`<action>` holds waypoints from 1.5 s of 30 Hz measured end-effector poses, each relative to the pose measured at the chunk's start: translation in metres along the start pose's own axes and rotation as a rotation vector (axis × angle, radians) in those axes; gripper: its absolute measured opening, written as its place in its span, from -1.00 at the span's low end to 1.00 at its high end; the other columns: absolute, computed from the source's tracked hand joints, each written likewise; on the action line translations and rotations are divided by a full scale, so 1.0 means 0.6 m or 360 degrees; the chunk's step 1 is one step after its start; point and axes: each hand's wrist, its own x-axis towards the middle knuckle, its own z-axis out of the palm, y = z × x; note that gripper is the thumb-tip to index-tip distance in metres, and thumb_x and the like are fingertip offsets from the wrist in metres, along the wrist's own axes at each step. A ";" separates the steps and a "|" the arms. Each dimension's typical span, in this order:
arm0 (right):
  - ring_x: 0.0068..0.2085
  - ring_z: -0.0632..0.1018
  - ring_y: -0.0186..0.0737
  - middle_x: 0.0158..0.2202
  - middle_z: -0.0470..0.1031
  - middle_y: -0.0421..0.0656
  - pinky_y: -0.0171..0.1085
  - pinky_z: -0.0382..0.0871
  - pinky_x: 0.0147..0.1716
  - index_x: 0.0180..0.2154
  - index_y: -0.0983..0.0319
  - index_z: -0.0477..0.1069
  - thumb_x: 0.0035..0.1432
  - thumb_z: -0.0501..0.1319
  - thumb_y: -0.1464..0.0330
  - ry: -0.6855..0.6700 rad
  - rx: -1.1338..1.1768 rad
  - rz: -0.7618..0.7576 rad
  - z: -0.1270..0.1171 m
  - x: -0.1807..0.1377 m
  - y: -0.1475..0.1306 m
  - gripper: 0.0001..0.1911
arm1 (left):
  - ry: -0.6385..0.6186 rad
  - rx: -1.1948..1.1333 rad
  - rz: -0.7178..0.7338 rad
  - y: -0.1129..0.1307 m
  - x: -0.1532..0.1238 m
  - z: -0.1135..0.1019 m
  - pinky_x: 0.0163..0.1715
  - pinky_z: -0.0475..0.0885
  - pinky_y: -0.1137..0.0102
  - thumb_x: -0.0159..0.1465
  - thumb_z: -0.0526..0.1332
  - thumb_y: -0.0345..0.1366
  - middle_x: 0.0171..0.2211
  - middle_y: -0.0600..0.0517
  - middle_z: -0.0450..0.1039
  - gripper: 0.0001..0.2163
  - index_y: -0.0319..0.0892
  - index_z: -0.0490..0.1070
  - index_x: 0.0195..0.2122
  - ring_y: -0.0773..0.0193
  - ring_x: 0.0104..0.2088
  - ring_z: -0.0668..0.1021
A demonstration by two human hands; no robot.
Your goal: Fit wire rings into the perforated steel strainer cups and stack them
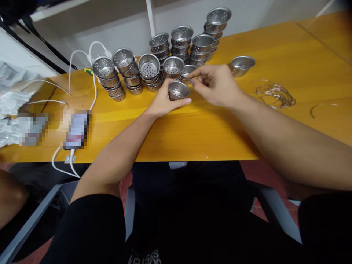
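My left hand [162, 101] is wrapped round a small perforated metal cup [178, 91], its open mouth tilted up. Just right of that cup, my right hand [213, 84] is pinched, thumb and forefinger close together; whatever sits between the fingertips is too small to make out. Behind my hands another perforated cup [188, 70] is partly hidden by the fingers. Stacks of similar cups [173, 68] stand directly behind my left hand. One single cup [243, 66] stands on the table beyond my right hand.
More cup stacks [106, 73] line the table's [176, 139] back edge. A loose coil of thin wire [276, 96] lies at right, with a short curved wire piece [313, 110] beside it. At left are a phone [77, 128], white cables [96, 88] and crumpled plastic [11, 91].
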 end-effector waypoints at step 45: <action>-0.20 0.61 0.10 -0.14 0.77 -0.07 0.14 0.66 -0.15 -0.03 -0.07 0.73 0.39 0.47 -0.51 -0.0090 0.0411 0.0047 0.009 0.008 0.001 -0.31 | 0.0091 -0.0073 -0.0032 0.045 -0.002 -0.002 0.53 0.65 -0.19 0.23 0.55 0.65 0.18 -0.11 0.69 -0.01 -0.07 0.49 0.34 -0.10 0.26 0.78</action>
